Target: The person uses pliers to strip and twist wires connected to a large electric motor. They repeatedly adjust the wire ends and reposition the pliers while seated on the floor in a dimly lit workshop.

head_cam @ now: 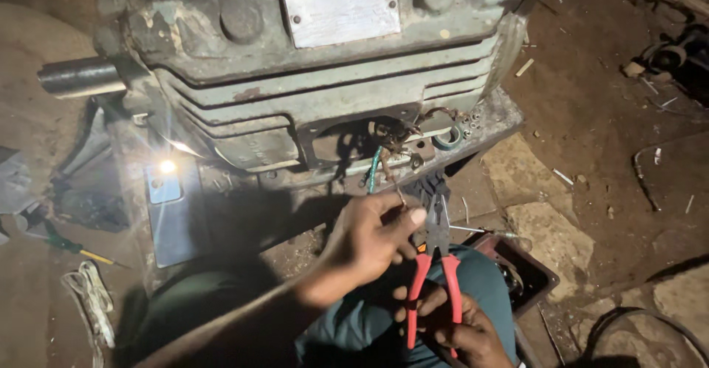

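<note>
A big grey-green electric motor (310, 65) with ribbed casing fills the upper middle. Its open terminal box (384, 140) shows wires hanging out, one teal wire (374, 169) among them. My left hand (369, 239) pinches a thin wire end just below that box, fingers closed on it. My right hand (450, 324), low in the view, grips red-handled pliers (436, 265) whose jaws point up beside my left thumb.
A phone (166, 191) with its light on leans against the motor at left. A steel shaft (77, 76) sticks out left. A green-handled screwdriver (70, 246) and white cloth (92, 301) lie on the floor. Stone slabs (546, 228) and a dark box (524, 272) sit right.
</note>
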